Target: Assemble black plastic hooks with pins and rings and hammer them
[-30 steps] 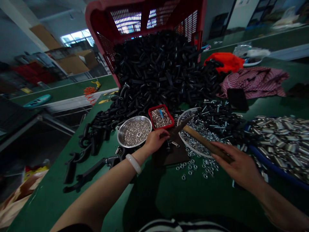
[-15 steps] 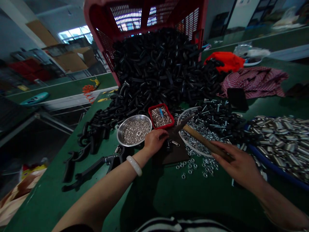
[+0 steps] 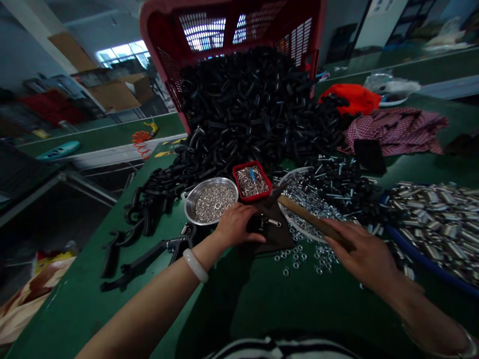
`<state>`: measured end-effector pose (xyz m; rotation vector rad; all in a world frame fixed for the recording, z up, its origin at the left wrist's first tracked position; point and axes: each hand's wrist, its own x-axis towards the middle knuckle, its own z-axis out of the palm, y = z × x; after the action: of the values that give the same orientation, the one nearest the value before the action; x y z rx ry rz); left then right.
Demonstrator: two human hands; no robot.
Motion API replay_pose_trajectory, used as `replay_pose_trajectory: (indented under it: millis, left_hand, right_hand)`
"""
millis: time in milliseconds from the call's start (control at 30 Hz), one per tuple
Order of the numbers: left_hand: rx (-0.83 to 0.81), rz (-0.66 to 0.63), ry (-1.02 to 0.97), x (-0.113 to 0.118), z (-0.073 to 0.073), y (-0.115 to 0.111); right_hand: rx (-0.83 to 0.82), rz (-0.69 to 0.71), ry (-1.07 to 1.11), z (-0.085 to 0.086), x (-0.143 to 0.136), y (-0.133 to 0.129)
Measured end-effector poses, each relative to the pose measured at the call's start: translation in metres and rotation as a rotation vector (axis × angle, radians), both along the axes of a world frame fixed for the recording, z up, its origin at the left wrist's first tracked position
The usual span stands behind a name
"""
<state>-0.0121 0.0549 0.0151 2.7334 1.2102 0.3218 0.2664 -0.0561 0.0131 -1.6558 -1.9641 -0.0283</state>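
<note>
My right hand grips the wooden handle of a hammer. The dark hammer head hangs over the far edge of a dark block on the table. At the block's left side is my left hand, its thumb spread from its fingers, with a white bangle on the wrist. Just beyond those fingertips, a small coil spring and a small upright metal pin show on the block. A black part there is too dark to make out fully.
A steel bowl of small rings and a red tray of pins stand behind my left hand. Loose eye-shaped fittings lie near a pale dish. Black parts spill from a red crate. Metal sleeves lie right.
My left hand has loosened, its thumb now spread away from its fingers and lower over the block. The hammer stays in my right hand, shifted slightly left in view.
</note>
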Motion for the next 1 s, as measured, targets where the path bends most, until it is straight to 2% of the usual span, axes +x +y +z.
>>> replay_pose_trajectory:
  millis: [133,233,333,433,567,633,733,800,933,1000]
  left_hand:
    - [-0.017,0.061,0.003,-0.001,-0.008,-0.007]
    - [0.003,0.123,-0.034,0.003,-0.013,-0.008]
    - [0.002,0.152,-0.034,0.005,-0.014,-0.006]
    - [-0.010,0.161,-0.037,0.005,-0.013,-0.005]
    - [-0.020,0.183,-0.034,0.005,-0.012,-0.005]
    - [-0.016,0.184,-0.030,0.006,-0.012,-0.006]
    - [0.000,0.195,-0.022,0.008,-0.011,-0.008]
    - [-0.008,0.209,-0.026,0.008,-0.009,-0.011]
    - [-0.129,0.292,-0.125,0.007,0.001,-0.020]
    - [-0.188,0.372,-0.236,0.007,0.009,-0.025]
  right_hand:
    - [0.028,0.001,-0.135,0.000,-0.012,-0.002]
    - [-0.001,0.014,-0.267,0.007,-0.015,-0.001]
    - [0.053,0.011,-0.257,0.018,-0.015,-0.002]
    - [0.155,-0.020,-0.205,0.019,-0.017,-0.004]
    - [0.013,0.063,-0.256,0.007,-0.019,-0.005]
    - [-0.041,0.069,-0.210,0.006,-0.015,-0.002]
    - [-0.057,-0.010,-0.108,0.010,0.001,0.005]
    - [-0.057,-0.096,-0.091,0.011,0.021,0.013]
    - [-0.057,-0.176,-0.220,0.008,0.067,0.033]
    - [-0.023,-0.188,-0.289,0.011,0.071,0.043]
